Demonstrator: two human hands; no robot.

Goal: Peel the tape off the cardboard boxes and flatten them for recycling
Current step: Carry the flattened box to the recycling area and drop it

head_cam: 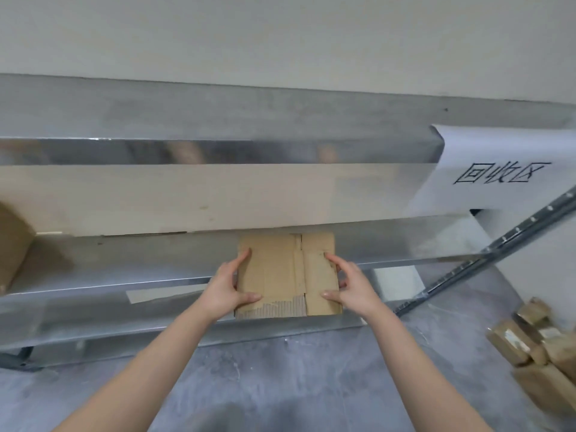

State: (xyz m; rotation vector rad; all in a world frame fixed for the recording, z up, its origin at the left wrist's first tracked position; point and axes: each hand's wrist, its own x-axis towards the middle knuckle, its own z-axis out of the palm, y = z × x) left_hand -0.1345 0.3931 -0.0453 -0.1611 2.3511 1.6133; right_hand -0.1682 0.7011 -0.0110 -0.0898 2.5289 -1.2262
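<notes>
In the middle of the frame a flattened cardboard box [280,269] is held level between both hands. Its far edge reaches in over the metal shelf [124,254] and its near edge sticks out past the shelf's front lip; whether it rests on the shelf I cannot tell. The left hand [227,288] has its grip on the box's left edge, thumb on top and fingers curled along the side. The right hand [350,286] has the same grip on the right edge. The near strip of the box shows bare corrugation where the top paper is torn away. At the far left another brown box [12,244] sits on the shelf. A white paper sign [501,173] with hand-drawn characters hangs at the upper right, and a heap of small cardboard boxes [536,341] lies on the grey floor [280,369] at the lower right.
</notes>
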